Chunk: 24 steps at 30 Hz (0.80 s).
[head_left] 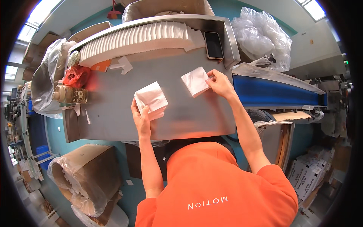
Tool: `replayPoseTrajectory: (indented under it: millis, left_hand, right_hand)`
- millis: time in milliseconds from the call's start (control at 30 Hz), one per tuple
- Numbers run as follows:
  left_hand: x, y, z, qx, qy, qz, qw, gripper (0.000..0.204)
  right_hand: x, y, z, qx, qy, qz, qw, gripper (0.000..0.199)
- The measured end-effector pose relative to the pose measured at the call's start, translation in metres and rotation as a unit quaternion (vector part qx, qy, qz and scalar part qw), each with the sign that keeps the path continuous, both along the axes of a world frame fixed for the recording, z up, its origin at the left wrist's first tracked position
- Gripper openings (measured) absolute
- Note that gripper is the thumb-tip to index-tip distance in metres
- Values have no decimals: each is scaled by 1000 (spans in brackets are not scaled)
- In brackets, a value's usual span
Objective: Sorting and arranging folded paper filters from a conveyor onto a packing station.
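My left hand (pixel 141 118) is closed around the lower left side of a thick stack of folded white paper napkins (pixel 152 97), its thumb on the front edge. To the right, my right hand (pixel 220 83) pinches the right edge of a thinner stack of white napkins (pixel 195 81). A gap of bare metal lies between the two stacks. Along the table's back edge runs a long row of white napkins (pixel 132 41) standing side by side on edge.
The metal table (pixel 109 113) has a raised back rim. A phone (pixel 214 45) lies at back right. A patterned bottle (pixel 71 94) and a red plastic bag (pixel 76 76) stand at left. A blue conveyor belt (pixel 276 92) adjoins the right side. A lined cardboard box (pixel 90 174) sits below left.
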<state>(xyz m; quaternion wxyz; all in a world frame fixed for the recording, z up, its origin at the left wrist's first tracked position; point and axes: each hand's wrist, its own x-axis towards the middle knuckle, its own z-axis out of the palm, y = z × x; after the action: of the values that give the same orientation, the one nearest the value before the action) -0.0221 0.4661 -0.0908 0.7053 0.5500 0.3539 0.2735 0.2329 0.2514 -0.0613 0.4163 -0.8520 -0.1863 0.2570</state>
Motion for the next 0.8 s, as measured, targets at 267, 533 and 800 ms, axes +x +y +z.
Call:
replayPoseTrajectory:
  millis: [267,533,800]
  left_hand:
    - [1,-2,5,6,21,7,1000,60]
    - [2,-2,1,1,20,13,1000,62]
    - [17,-16,21,-2,71,-14,997,63]
  right_hand:
    - [8,3,-3,49,-283,89,954,37]
    - [-83,-69,-11,-13,-294,400,868,101]
    - [-122,-119,2,100,-173,202,959,40]
